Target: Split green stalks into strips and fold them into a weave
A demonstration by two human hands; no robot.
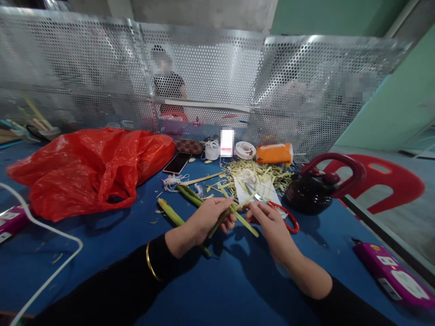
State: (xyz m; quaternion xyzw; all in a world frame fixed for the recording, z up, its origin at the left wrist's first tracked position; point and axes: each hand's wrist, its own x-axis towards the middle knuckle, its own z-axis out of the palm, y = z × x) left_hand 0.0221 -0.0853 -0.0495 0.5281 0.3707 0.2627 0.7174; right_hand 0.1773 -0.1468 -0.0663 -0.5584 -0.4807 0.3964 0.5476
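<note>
My left hand [210, 217] is closed around green leaf strips [238, 215] over the blue table [102, 244]. The strips cross between both hands. My right hand [268, 219] pinches a thin pale strip by its end, close to the left hand's fingertips. Red-handled scissors [288, 217] lie on the table just behind my right hand. Another green stalk [171, 213] lies to the left of my left hand.
A red plastic bag [91, 170] fills the left. A pile of leaf trimmings [258, 174], a phone [177, 163], an orange packet [274, 154], thread spools and a dark kettle [314, 188] stand behind. A purple box [394, 274] lies right. Perforated metal screen behind; a person beyond it.
</note>
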